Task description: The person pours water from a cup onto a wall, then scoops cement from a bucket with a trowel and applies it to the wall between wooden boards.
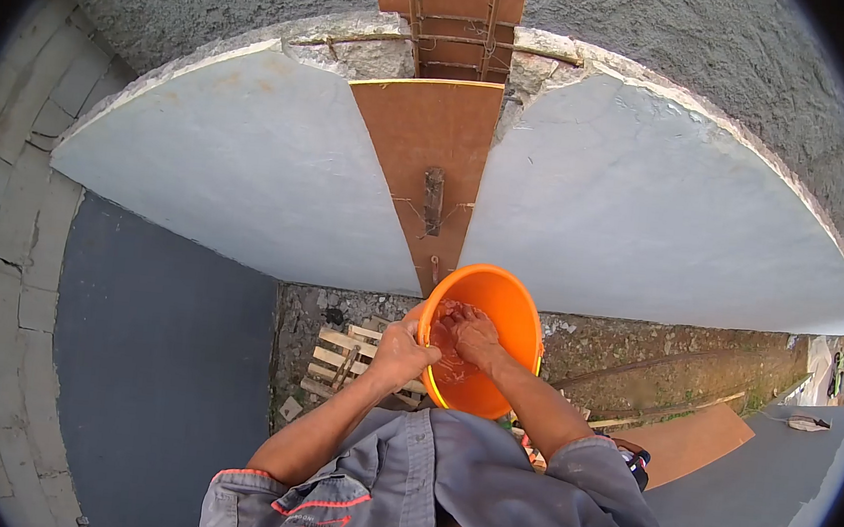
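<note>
An orange bucket (pixel 523 318) is held tilted in front of my body, with some clear liquid in its lower part. My left hand (pixel 402 354) grips the bucket's left rim, its thumb over the edge and the other fingers outside. Inside the bucket is my right hand (pixel 471 334), reaching down at the liquid near the left inner wall. The ends of its fingers are partly hidden by the water, so whether they hold anything does not show.
Beyond the bucket, a brown board (pixel 413 132) with rebar above it stands between two pale wall panels (pixel 241 157) (pixel 637 212). Wooden pallets (pixel 338 362) lie below on the left. A grey block wall (pixel 4 217) runs along the left, and another brown board (pixel 692 446) lies at right.
</note>
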Motion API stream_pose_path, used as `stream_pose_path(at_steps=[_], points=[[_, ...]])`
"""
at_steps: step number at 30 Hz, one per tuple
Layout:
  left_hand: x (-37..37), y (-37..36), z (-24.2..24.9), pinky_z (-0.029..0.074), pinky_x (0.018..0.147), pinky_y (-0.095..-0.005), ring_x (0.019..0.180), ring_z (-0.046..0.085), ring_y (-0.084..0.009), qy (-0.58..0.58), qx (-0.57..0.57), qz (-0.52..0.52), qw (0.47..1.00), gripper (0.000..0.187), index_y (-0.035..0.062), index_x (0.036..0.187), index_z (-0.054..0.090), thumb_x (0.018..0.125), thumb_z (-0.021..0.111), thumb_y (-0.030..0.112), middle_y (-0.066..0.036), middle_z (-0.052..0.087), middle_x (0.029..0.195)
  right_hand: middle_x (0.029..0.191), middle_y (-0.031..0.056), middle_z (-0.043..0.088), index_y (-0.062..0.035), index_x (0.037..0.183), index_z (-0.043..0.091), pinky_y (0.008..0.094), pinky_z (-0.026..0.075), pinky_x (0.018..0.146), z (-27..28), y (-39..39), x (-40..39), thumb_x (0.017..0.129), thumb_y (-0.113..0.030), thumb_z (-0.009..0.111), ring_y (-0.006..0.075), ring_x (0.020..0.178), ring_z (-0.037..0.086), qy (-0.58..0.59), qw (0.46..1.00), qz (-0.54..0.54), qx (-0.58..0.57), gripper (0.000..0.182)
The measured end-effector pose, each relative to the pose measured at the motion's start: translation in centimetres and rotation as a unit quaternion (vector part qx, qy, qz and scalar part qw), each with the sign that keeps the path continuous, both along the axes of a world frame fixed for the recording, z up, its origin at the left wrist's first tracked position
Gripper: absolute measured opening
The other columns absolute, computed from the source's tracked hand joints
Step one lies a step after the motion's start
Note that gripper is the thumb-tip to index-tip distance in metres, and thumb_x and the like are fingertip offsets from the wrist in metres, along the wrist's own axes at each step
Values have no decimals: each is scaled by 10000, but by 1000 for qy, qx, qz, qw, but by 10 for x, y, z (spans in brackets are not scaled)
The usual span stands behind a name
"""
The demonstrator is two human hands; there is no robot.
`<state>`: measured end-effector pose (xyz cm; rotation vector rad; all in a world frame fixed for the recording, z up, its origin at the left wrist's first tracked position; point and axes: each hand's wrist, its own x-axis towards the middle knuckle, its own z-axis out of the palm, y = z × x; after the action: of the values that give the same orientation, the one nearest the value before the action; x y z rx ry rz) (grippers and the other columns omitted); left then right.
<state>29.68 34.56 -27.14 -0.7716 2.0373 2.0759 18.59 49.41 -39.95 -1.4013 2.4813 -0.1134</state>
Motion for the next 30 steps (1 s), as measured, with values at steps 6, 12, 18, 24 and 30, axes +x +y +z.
stream_pose_path(at_steps=[6,12,18,24,30], points=[[-3,11,5,541,582,-296,677,640,-150,4,7,34,999,212,-84,929,650,723,658,-37,-91,669,806,1273,82,632,-179,1296,609,395,399,1075,-7,3,1,886,-175,622,253,1254,527,-309,927,-101,-188,410],[7,2,10,543,605,-291,683,648,-159,-10,43,78,996,232,-67,970,658,740,640,-90,-86,680,835,1046,135,690,-28,1148,613,366,517,859,103,3,-24,783,-149,766,217,982,663,-342,835,-162,-400,414],[6,1,7,549,606,-281,685,654,-149,11,53,89,995,215,-60,969,655,757,645,-95,-92,680,844,950,121,701,4,1171,601,318,524,768,283,27,-99,789,-151,760,197,830,672,-200,856,-171,-445,443],[9,-3,9,552,610,-284,696,655,-145,21,58,93,994,217,-64,977,659,762,644,-88,-90,682,849,944,134,694,22,1108,626,326,505,786,392,23,-183,783,-208,770,179,866,645,-89,860,-148,-480,424],[19,-8,13,545,603,-287,688,653,-142,4,59,105,993,217,-65,962,662,748,637,-94,-88,684,847,1003,191,697,32,1096,650,398,502,838,447,0,-232,758,-334,767,294,936,669,74,930,-200,-300,511]])
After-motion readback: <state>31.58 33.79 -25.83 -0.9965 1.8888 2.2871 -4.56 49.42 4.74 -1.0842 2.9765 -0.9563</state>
